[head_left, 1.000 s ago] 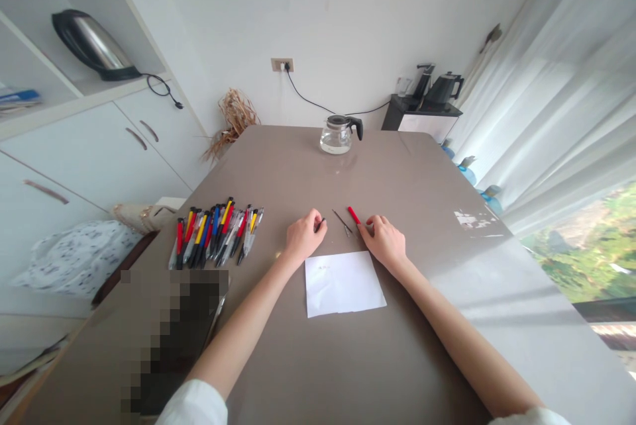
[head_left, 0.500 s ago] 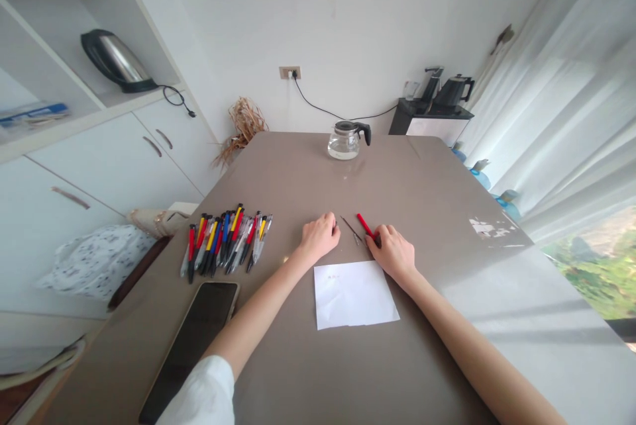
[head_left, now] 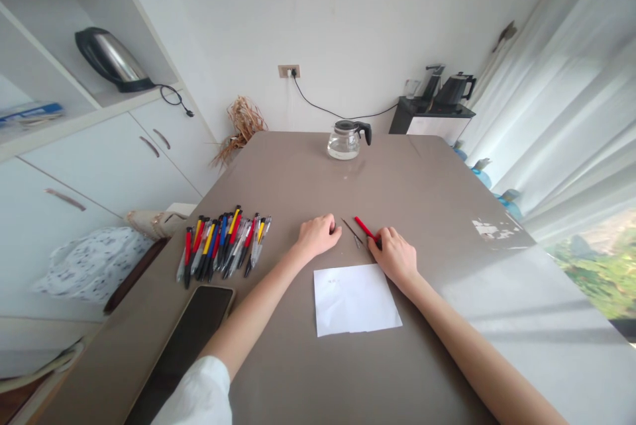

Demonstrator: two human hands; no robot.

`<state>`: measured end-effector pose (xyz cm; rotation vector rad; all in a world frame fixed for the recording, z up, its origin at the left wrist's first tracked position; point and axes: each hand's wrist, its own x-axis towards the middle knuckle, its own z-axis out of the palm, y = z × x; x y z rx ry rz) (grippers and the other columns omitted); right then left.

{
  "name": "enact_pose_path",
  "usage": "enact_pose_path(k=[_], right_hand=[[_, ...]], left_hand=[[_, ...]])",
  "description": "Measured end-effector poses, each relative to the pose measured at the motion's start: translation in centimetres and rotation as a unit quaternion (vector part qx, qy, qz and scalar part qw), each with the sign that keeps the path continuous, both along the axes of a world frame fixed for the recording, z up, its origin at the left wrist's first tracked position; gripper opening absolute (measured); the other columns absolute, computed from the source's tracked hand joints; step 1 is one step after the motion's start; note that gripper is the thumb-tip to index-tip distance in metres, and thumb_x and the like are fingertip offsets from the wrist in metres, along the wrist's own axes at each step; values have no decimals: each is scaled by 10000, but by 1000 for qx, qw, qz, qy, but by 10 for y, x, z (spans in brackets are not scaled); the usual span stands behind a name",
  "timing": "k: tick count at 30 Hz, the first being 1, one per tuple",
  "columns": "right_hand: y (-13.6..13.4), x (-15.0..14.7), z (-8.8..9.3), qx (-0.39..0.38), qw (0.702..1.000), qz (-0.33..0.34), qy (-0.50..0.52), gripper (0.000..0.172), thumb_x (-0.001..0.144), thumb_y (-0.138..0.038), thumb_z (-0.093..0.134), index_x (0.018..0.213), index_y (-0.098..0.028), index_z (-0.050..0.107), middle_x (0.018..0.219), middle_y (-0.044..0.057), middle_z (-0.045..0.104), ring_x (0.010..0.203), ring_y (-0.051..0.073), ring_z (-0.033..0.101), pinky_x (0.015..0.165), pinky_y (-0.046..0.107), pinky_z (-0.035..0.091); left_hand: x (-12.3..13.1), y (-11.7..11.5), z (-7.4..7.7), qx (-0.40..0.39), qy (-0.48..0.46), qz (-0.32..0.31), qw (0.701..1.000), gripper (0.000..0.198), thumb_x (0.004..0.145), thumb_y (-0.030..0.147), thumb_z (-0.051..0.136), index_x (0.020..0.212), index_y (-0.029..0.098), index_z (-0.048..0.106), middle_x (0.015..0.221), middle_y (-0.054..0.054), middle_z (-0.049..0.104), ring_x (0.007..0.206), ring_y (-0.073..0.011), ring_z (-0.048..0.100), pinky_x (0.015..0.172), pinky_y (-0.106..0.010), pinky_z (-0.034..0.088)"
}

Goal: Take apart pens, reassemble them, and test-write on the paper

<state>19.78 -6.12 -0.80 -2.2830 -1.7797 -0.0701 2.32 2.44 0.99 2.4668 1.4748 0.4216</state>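
Observation:
My left hand (head_left: 317, 237) rests on the grey-brown table (head_left: 437, 213) with its fingers curled around a small dark piece that barely shows at the fingertips. My right hand (head_left: 395, 254) lies a little to the right, fingers closed on the lower end of a red pen part (head_left: 364, 228) that points up and left. Between the two hands a thin dark pen refill (head_left: 352, 232) lies on the table. A white sheet of paper (head_left: 355, 298) sits just below both hands.
A row of several red, yellow, blue and clear pens (head_left: 223, 243) lies to the left. A black phone (head_left: 185, 341) lies near the front left edge. A glass coffee pot (head_left: 346, 140) stands at the far edge. White cabinets with a kettle (head_left: 110, 60) stand on the left.
Both hands have stayed almost where they were on the table. The camera view shifted slightly, and the phone now shows plainly at the lower left.

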Motion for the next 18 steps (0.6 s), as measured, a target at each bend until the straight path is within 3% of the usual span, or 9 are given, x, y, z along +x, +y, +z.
enact_pose_path(k=[12,15,18], right_hand=[[1,5,-3,28,999,0,39,243,813,-405,355,795,-208,496,806,18,553,714,131,523,488,223,266],[0,5,-1,49,996,6,79,241,822,-398,341,843,-212,493,798,8,567,701,126,529,495,217,290],[0,3,1,86,986,51,135,230,823,-381,354,892,-211,493,779,2,577,676,119,526,529,216,334]], left_hand=[[-43,20,4,41,-20,42,998,316,776,471,360,704,223,541,635,-18,595,601,-172,544,524,-238,305],[-40,17,7,39,-59,39,997,314,768,478,375,710,223,549,655,-16,601,613,-163,542,532,-237,316],[-27,4,10,-17,-136,-2,991,323,731,511,423,753,219,561,722,-10,612,635,-148,538,558,-238,349]])
